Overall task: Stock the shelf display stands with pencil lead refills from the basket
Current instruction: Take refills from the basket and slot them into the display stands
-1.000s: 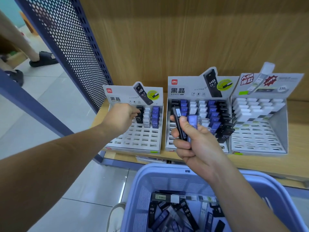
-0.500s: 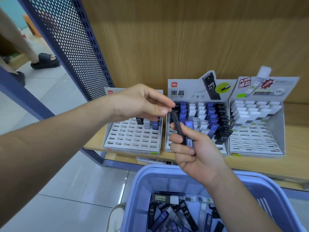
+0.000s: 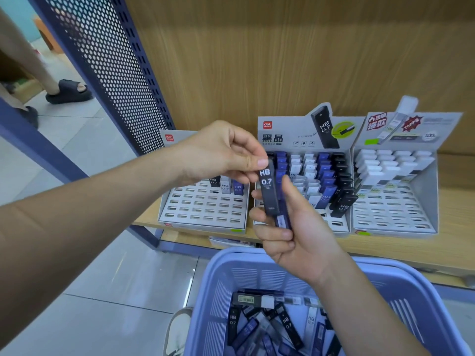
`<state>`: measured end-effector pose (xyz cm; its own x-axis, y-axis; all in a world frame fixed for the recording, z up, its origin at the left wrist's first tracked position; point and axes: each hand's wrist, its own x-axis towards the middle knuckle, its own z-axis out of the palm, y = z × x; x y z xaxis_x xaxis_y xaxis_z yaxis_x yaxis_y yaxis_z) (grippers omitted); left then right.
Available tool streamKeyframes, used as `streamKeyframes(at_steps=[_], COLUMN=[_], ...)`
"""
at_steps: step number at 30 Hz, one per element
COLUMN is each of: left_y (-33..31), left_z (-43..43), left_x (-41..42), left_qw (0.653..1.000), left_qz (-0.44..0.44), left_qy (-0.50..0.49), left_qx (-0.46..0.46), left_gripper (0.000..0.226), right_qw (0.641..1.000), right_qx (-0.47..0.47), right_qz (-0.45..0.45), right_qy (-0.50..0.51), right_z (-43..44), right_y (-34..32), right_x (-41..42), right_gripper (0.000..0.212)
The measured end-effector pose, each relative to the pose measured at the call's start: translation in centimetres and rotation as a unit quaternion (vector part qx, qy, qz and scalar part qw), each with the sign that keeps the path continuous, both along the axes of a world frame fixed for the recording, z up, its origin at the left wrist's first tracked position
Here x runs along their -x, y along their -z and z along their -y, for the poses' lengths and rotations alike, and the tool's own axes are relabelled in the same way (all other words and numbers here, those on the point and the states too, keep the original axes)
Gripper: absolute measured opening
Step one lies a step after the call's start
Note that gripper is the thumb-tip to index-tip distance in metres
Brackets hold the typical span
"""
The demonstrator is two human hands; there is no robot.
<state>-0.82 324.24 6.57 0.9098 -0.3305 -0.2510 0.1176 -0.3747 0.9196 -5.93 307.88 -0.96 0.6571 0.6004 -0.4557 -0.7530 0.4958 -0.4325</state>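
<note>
A wooden shelf (image 3: pixel 457 201) with a wood-grain back panel (image 3: pixel 282 60) carries three white display stands side by side: the left stand (image 3: pixel 203 209) mostly bare slots with a few refills showing in its far rows, the middle stand (image 3: pixel 303 140) largely full of black, blue and white refills, and the right stand (image 3: pixel 424 181) with white ones in its far rows. In front of the middle stand a black refill case (image 3: pixel 267 188) marked HB 0.7 stands nearly upright between both hands. The left hand (image 3: pixel 221 152), its arm stretched in from the near left, pinches the case's top end between thumb and forefinger. The right hand (image 3: pixel 300 237), raised above the blue basket (image 3: pixel 411 291), curls its fingers (image 3: pixel 277 233) round the lower end of that case and a blue refill case (image 3: pixel 282 219) just behind it, thumb pointing up alongside. Loose refills (image 3: pixel 288 327) lie in the basket
</note>
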Motion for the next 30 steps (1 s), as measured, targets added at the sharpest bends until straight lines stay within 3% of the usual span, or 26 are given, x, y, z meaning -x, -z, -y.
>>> streamKeyframes(at_steps=[6,12,22,30], left_y=[1.3,5.6,7.6,9.3], left_z=[-4.0,-6.2,-6.6,-7.0], left_x=[-1.6,-1.5,-1.5,-1.3], left_qw=[0.979,0.927,0.905,0.884], left_qz=[0.08,0.136,0.193,0.226], left_qy=[-0.155,-0.137,-0.14,-0.057], left_qx=[-0.103,-0.32,-0.353,-0.405], left_gripper=[0.015,0.014,0.019,0.016], right_qw=[0.991,0.982,0.989,0.991], right_qx=[0.109,0.129,0.079,0.05], right_qz=[0.036,0.088,0.087,0.082], right_qy=[0.075,0.11,0.092,0.096], right_z=[0.8,0.5,0.4,0.5], right_y=[1.0,1.1,1.5,1.4], right_x=[-0.2,0.0,0.6,0.8], right_gripper=[0.042,0.041,0.036,0.034])
